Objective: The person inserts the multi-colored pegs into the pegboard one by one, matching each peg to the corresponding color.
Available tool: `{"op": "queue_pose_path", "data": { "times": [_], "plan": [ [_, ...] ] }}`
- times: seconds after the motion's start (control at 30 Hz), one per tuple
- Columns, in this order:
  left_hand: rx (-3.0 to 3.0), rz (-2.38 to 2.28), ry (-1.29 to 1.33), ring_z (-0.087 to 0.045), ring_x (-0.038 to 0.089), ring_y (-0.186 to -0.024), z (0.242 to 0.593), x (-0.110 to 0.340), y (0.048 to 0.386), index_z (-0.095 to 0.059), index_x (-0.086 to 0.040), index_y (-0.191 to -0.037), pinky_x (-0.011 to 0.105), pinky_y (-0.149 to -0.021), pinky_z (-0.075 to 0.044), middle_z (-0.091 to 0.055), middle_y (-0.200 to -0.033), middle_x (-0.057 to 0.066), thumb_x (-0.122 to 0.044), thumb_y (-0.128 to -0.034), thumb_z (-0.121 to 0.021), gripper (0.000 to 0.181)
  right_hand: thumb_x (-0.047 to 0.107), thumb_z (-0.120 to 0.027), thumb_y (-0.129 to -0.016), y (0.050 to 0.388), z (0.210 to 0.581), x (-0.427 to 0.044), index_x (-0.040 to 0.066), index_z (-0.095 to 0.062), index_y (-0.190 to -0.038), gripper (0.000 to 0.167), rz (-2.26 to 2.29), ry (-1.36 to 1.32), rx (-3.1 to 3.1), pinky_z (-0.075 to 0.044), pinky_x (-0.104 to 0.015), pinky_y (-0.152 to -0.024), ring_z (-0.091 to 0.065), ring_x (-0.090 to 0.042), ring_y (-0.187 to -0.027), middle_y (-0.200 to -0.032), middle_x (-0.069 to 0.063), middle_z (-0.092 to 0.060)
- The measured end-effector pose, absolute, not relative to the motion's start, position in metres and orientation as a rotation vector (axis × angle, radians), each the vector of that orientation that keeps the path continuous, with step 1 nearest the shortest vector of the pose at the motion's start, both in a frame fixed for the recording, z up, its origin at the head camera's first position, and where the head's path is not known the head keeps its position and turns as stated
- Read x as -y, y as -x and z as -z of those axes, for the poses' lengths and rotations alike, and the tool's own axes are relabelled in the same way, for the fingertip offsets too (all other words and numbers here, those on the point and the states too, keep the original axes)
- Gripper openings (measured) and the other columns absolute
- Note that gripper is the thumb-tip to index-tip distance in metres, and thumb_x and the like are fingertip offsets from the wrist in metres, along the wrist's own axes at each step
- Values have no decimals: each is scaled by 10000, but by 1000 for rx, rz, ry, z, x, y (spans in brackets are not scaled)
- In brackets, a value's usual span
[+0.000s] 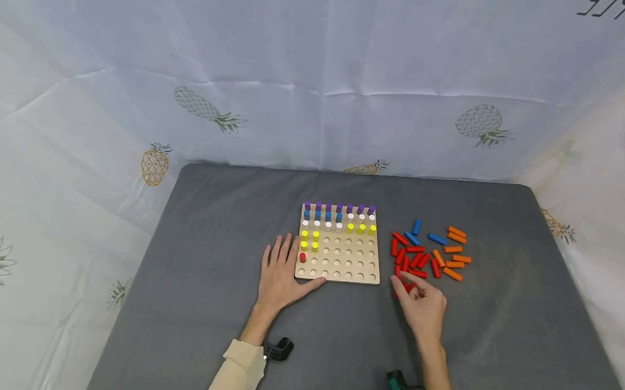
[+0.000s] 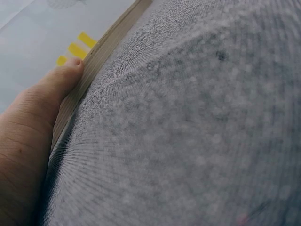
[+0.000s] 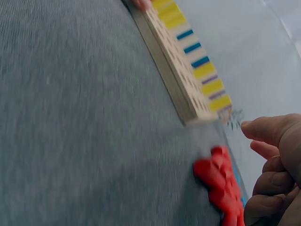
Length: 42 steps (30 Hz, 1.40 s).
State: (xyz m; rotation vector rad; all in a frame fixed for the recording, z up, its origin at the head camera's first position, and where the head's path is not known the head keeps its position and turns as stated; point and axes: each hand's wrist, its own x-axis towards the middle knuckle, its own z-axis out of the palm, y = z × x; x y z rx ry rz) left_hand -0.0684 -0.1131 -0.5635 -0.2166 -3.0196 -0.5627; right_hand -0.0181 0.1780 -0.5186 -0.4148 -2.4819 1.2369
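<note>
A pale wooden pegboard (image 1: 347, 267) lies on the grey cloth, with purple, blue, white and yellow pegs standing in its back rows. One red peg (image 1: 303, 257) stands near its left edge. My left hand (image 1: 278, 278) rests spread along the board's left side, thumb touching the front edge; the left wrist view shows that thumb (image 2: 47, 101) against the wooden side. Loose red pegs (image 1: 417, 260) lie right of the board. Over their near end is my right hand (image 1: 424, 310), thumb and forefinger extended, other fingers curled. No peg shows between its fingertips in the right wrist view.
Loose orange pegs (image 1: 453, 274) and a few blue pegs (image 1: 437, 239) lie beyond the red ones, to the right and back. A white pineapple-print curtain (image 1: 321, 125) hangs behind the grey table (image 1: 211, 213).
</note>
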Motion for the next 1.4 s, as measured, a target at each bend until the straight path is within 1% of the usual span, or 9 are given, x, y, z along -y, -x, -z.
{"op": "queue_pose_path", "data": {
  "times": [0.27,0.53,0.73,0.87,0.93,1.23,1.4],
  "plan": [
    [3014,556,219,-249,338,-1584,564,112,68,-259,-167,-1637,577,-1286,-185,-327,-1679,113,-851,-731,-629,1194,203,-835,-861,5,526,-205,55,-815,-1006,208,-1149,557,2506,-205,-216,-366,-249,-11,-345,-426,69,-376],
    [2999,550,219,-264,344,-1577,562,112,68,-279,-160,-1630,583,-1279,-194,-342,-1671,115,-840,-729,-635,1184,247,-821,-877,-2,525,-218,43,-805,-1042,263,-1090,615,2548,-228,-236,-365,-261,-16,-331,-410,42,-416],
    [3001,569,221,-256,345,-1580,563,112,67,-265,-161,-1635,584,-1278,-190,-337,-1674,116,-836,-730,-640,1189,255,-802,-894,-2,528,-222,26,-796,-1069,289,-1051,665,2623,-213,-223,-374,-258,-39,-340,-411,98,-378],
    [2985,569,220,-274,352,-1572,563,112,67,-288,-148,-1626,589,-1271,-206,-351,-1666,124,-821,-730,-652,1179,249,-795,-898,-1,529,-223,18,-795,-1073,289,-1032,682,2660,-205,-213,-380,-259,-49,-349,-406,114,-362],
    [2980,567,219,-281,355,-1569,562,111,67,-295,-145,-1624,590,-1269,-212,-357,-1663,126,-817,-728,-657,1177,247,-792,-899,0,528,-224,13,-792,-1079,295,-1026,684,2676,-202,-209,-379,-266,-52,-355,-409,110,-367],
    [3022,587,206,-232,332,-1592,562,111,67,-243,-173,-1641,570,-1294,-160,-317,-1685,107,-841,-732,-638,1196,264,-787,-891,4,528,-222,8,-787,-1098,329,-952,720,2752,-208,-214,-389,-315,-86,-382,-438,53,-400],
    [3015,563,209,-243,331,-1589,563,112,68,-248,-171,-1640,569,-1290,-175,-325,-1681,105,-847,-729,-631,1198,285,-787,-883,8,526,-221,14,-786,-1100,347,-919,737,2782,-210,-225,-388,-333,-103,-400,-454,49,-398]
  ]
}}
